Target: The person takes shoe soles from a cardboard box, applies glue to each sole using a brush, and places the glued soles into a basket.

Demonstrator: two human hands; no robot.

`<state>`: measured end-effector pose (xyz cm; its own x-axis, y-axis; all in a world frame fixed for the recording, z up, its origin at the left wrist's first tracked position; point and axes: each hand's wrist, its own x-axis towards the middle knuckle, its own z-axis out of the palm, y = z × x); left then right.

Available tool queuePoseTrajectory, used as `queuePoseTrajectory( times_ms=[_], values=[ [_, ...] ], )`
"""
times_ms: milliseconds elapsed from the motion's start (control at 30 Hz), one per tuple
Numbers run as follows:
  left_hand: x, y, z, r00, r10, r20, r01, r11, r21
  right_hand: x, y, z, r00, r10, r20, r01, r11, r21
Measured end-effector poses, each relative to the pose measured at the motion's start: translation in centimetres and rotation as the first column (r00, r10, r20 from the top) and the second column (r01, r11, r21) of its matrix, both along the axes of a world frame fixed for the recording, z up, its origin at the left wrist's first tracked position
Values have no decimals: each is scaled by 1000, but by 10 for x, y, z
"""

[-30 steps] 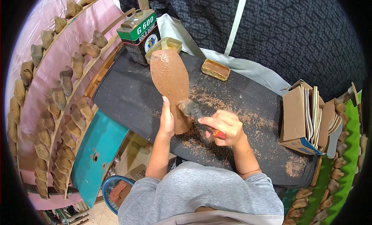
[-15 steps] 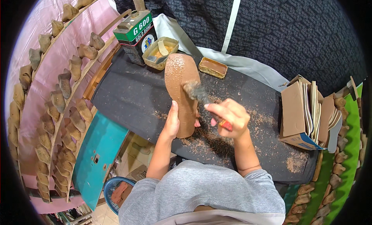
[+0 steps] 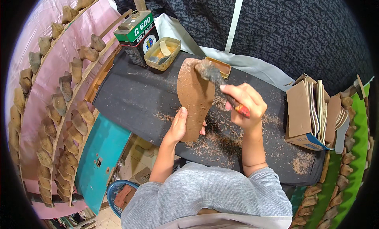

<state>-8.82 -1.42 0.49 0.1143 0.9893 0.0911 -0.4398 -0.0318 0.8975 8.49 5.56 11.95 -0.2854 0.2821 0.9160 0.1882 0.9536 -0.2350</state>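
Your left hand [image 3: 177, 124] grips the near end of the brown shoe sole [image 3: 194, 96], fingers closed around its edge. The sole stands tilted over the middle of the desk [image 3: 130, 94], its long axis running away from you toward the far edge. Your right hand [image 3: 245, 104] wraps a brush [image 3: 215, 77] whose bristles touch the sole's far tip. The glue tray [image 3: 162, 53] and can [image 3: 136, 33] sit at the far left corner; the card stack [image 3: 312, 110] crowds the right end.
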Motion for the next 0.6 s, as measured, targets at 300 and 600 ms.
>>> queuePoseTrajectory(
  times_ms=[300,600],
  values=[
    [-13,4,-12,987,89,-134,-67,985,160,-11,-9,-22,915,353,195,-359,933,-6],
    [-6,6,-10,993,62,-101,-59,998,32,-6,14,-18,996,46,71,-47,999,11]
  ],
)
